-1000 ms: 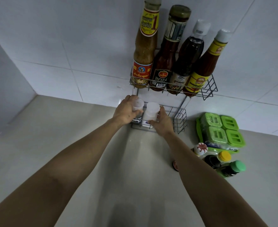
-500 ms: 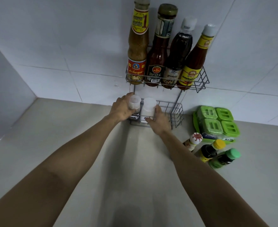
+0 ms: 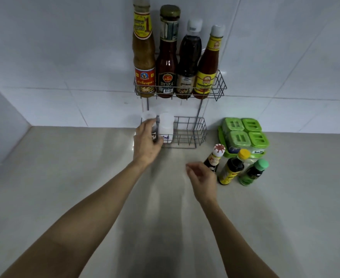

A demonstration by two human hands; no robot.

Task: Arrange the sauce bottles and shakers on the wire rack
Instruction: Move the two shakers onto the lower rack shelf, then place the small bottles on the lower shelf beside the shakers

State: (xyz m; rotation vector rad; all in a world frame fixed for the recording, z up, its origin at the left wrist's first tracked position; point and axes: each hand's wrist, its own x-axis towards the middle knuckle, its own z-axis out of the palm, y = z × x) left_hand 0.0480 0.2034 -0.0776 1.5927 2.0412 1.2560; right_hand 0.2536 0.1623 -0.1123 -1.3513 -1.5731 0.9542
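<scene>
A two-tier wire rack (image 3: pixel 195 135) stands against the tiled wall. Its upper tier holds several tall sauce bottles (image 3: pixel 166 73) in a row. Two white shakers stand at the left end of the lower tier: the left shaker (image 3: pixel 148 116) and one labelled salt (image 3: pixel 166 127). My left hand (image 3: pixel 147 143) is in front of the left shaker with loose fingers, hiding its lower part; whether it touches the shaker is unclear. My right hand (image 3: pixel 202 178) hovers over the counter, holding nothing, close to a small bottle with a red-and-white cap (image 3: pixel 215 157).
Right of the rack stand a yellow-capped bottle (image 3: pixel 232 169), a green-capped bottle (image 3: pixel 254 173) and a green four-lid seasoning box (image 3: pixel 243 133). The right part of the lower tier holds nothing. A wall corner rises at the far left.
Both hands gripped the shakers on the lower tier. Now the right hand has let go and drawn back to the right; the left hand has slid down and loosened.
</scene>
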